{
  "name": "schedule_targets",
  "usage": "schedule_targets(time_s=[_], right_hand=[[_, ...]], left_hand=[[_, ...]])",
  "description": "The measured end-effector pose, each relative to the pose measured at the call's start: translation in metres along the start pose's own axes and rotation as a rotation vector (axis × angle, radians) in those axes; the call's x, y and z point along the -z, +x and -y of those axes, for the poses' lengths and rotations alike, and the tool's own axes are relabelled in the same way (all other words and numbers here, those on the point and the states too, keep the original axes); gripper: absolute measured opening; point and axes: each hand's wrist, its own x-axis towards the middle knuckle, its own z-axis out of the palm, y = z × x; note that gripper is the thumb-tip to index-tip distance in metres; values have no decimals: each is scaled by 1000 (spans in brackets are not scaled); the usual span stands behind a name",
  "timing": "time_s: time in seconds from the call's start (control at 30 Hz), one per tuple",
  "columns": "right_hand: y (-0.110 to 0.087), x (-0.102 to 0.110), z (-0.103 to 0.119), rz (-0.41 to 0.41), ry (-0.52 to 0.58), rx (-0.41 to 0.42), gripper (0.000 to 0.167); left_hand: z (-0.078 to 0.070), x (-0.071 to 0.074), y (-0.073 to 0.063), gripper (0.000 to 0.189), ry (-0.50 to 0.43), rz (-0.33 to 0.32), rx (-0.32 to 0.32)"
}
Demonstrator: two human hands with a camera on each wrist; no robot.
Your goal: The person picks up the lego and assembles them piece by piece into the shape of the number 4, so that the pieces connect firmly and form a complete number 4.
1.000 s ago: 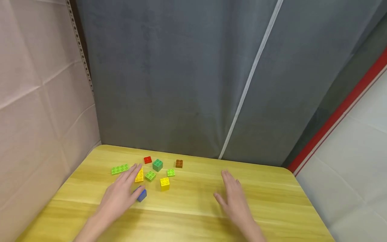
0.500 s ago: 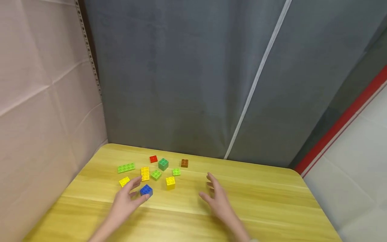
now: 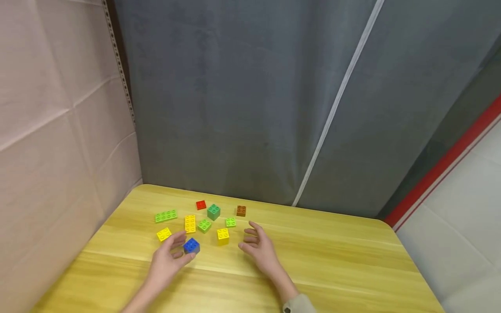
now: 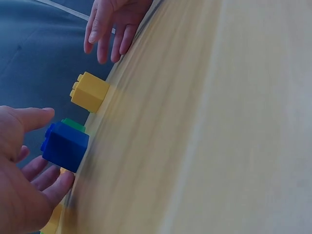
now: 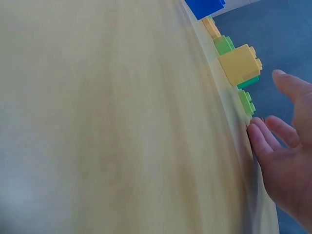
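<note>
My left hand (image 3: 166,258) is spread around the blue toy brick (image 3: 192,246), thumb on the near side and fingers on the far side. In the left wrist view a gap shows between the thumb (image 4: 36,118) and the blue brick (image 4: 66,146). My right hand (image 3: 261,251) hovers low over the table with relaxed, slightly bent fingers, holding nothing. To its left stands a tall yellow brick (image 3: 223,236), apart from the fingers. The right wrist view shows that yellow brick (image 5: 240,64) beyond the thumb, with a lime brick (image 5: 246,102) close to the fingertips.
Behind the hands lie a long lime brick (image 3: 166,216), a flat yellow brick (image 3: 164,234), a long yellow brick (image 3: 190,224), two small lime bricks, a green brick (image 3: 213,212), a red brick (image 3: 201,204) and a brown brick (image 3: 241,211). A grey curtain (image 3: 235,108) borders the wooden table (image 3: 352,261).
My left hand has drawn back from over the bricks and settled around the blue one. My right hand has moved left toward the tall yellow brick. The bricks shift slightly right in view.
</note>
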Motion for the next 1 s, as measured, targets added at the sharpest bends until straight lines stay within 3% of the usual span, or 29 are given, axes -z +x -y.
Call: schedule_targets(time_s=[0.37, 0.7, 1.0], right_hand=[[25, -22, 6, 167, -24, 15, 70], [37, -35, 5, 179, -134, 19, 62], [38, -37, 9, 183, -204, -30, 40]], left_hand=[[10, -7, 7, 64, 1, -43, 15], [13, -10, 12, 46, 11, -36, 43], [13, -7, 12, 44, 22, -4, 75]])
